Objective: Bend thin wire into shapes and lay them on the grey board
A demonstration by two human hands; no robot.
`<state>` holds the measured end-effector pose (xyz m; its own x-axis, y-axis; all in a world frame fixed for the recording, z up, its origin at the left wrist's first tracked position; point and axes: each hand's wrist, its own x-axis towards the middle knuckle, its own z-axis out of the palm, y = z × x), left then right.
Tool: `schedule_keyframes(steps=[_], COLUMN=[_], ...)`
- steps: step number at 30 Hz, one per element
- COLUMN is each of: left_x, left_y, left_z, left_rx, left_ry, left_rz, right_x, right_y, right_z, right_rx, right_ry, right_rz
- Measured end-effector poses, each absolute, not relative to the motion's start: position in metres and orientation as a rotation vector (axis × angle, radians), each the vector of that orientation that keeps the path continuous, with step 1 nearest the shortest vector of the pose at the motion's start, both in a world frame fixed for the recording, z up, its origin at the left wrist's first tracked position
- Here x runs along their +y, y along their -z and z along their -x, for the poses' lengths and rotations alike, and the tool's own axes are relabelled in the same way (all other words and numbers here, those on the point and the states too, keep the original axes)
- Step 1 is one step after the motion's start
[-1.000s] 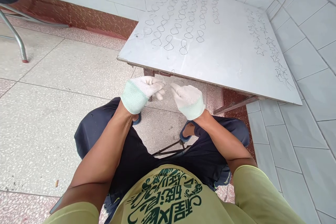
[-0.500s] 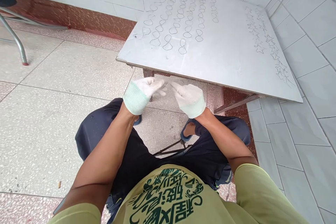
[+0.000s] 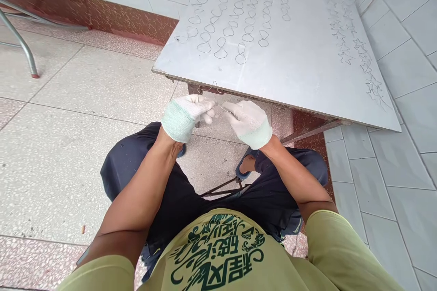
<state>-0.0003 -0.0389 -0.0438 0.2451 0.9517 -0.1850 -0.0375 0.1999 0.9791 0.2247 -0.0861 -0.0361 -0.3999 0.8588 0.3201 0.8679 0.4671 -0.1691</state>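
A thin bent wire [image 3: 223,108] spans the small gap between my two gloved hands. Part of it stands up in a pointed bend in front of the board's near edge. My left hand [image 3: 191,111], in a white glove with a green cuff, pinches the wire between thumb and fingers. Opposite it, my right hand [image 3: 246,118], gloved alike, has its thumb and fingertips closed on the wire's other stretch. On the white board [image 3: 293,72] just beyond lie rows of wire figure-eights [image 3: 241,53] and, along its right side, several wire stars [image 3: 345,57].
The board's near edge runs just past my hands, with a wooden leg [image 3: 309,132] under its right part. A tiled wall [image 3: 409,113] closes off the right. A metal chair leg [image 3: 23,47] stands at the far left on the speckled floor [image 3: 82,145].
The view has shifted slightly. My right hand has turned and moved a little away from the left, and the wire's bend now shows above my hands.
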Motion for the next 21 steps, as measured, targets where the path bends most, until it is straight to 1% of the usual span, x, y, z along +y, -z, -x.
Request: schedule_keyframes(steps=[9,16,21], left_x=[-0.045,-0.045,-0.043], left_y=[0.039,0.040,0.037], left_z=[0.002,0.002,0.005], left_rx=[1.056,1.074,1.083], left_ry=[-0.972,-0.965,-0.815], left_rz=[-1.147,-1.201,-1.237], right_x=[-0.086,-0.081,-0.077], right_y=[0.026,0.035,0.031], right_z=[-0.229,-0.236,-0.245], right_rx=[-2.454,-2.395,-2.434], right_ry=[-0.111,-0.218,-0.426], right_rz=[1.364,1.209,1.123])
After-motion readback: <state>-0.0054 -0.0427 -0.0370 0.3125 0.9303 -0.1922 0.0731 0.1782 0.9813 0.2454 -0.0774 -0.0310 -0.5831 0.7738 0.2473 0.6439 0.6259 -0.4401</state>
